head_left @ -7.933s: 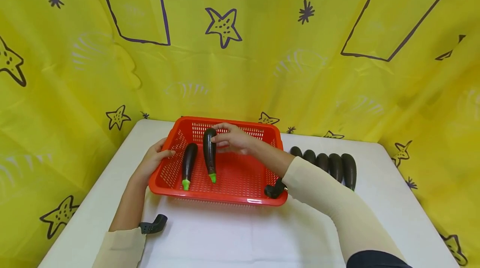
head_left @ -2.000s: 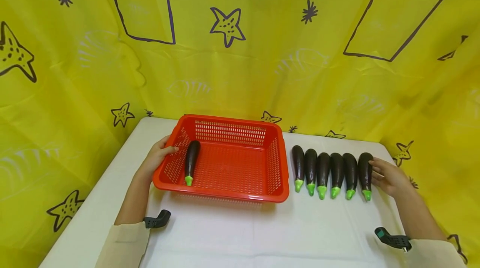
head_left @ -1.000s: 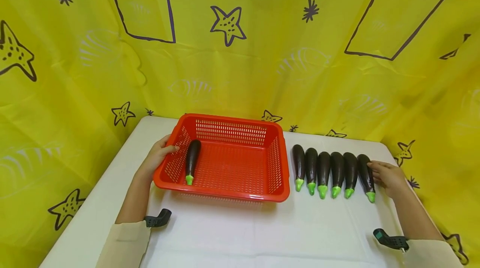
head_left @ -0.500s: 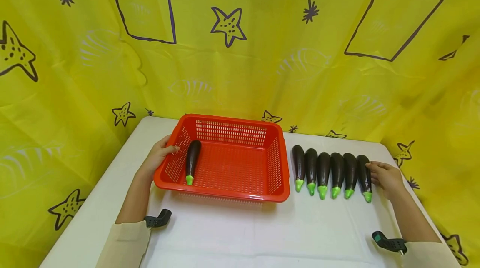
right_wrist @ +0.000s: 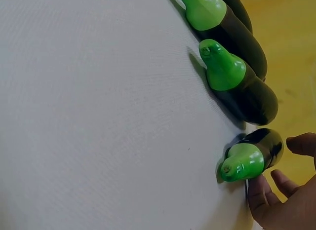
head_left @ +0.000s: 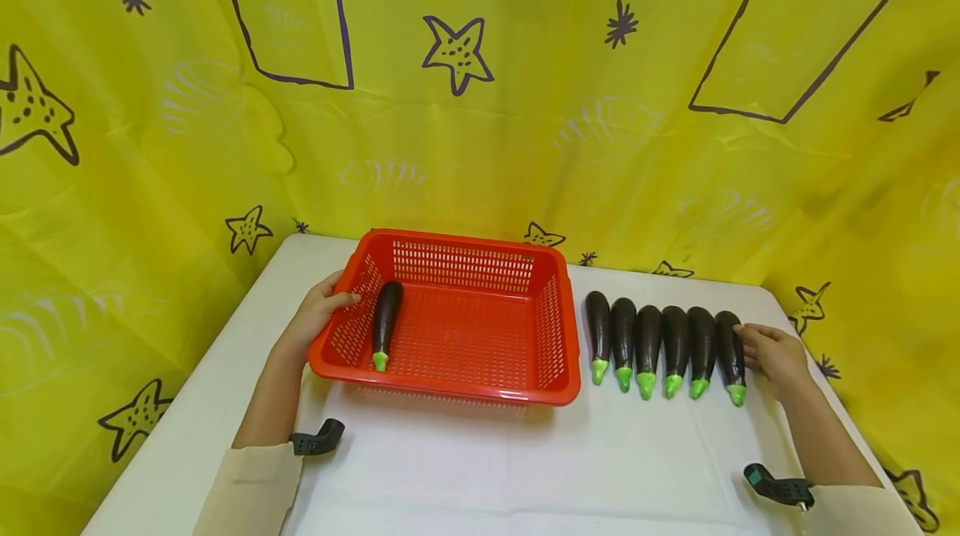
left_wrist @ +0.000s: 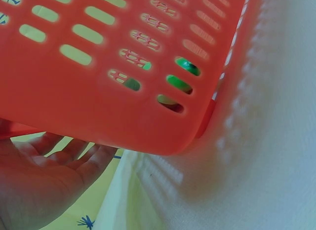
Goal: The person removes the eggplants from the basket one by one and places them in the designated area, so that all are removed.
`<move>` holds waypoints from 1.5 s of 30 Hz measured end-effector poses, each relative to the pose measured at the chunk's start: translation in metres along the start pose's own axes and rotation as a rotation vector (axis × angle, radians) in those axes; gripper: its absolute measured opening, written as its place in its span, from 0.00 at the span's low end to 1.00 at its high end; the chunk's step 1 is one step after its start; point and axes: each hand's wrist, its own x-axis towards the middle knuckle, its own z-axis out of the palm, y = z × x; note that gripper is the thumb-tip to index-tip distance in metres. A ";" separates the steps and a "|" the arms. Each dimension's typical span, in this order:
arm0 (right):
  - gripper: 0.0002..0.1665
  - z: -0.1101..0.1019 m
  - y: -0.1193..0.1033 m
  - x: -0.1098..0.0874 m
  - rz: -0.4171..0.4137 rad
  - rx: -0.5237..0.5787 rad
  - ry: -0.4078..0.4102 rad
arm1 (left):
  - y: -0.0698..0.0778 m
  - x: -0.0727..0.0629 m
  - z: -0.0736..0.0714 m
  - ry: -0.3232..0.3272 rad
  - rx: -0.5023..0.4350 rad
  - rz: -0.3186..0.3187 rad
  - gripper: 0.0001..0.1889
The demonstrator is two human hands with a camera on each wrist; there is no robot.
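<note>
My left hand grips the left rim of a red plastic basket, thumb over the edge. In the left wrist view its fingers reach under the rim, beside the slotted wall. A dark eggplant with a green stem end lies inside the basket at its left. My right hand is at the rightmost eggplant of a row on the table. In the right wrist view the fingers are low at that eggplant's side, the raised thumb just off its far end. Its green end points toward me.
Several more eggplants lie side by side between the basket and my right hand, green ends toward me. A white cloth covers the table. Behind it hangs a yellow curtain with drawn stars. Each wrist wears a black device.
An eggplant that my right hand held in the basket earlier now ends the row. It was tilted a second ago and has since swung straighter. My left hand stays on the basket.
</note>
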 end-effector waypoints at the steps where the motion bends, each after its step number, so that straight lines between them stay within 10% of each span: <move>1: 0.33 0.000 0.000 0.000 -0.003 -0.007 0.004 | 0.000 0.000 0.000 0.000 0.000 -0.003 0.31; 12: 0.41 -0.007 -0.001 0.000 -0.053 -0.022 0.007 | -0.001 -0.002 -0.001 -0.001 0.011 0.002 0.31; 20: 0.08 -0.003 -0.004 -0.003 -0.223 0.326 -0.017 | 0.000 -0.001 -0.001 0.001 0.009 -0.017 0.32; 25: 0.22 0.007 -0.009 -0.005 -0.379 0.477 -0.066 | 0.000 0.000 -0.001 0.000 0.005 -0.019 0.32; 45: 0.25 0.053 -0.051 -0.021 -0.461 0.437 -0.296 | -0.001 0.001 -0.001 0.001 0.008 -0.011 0.31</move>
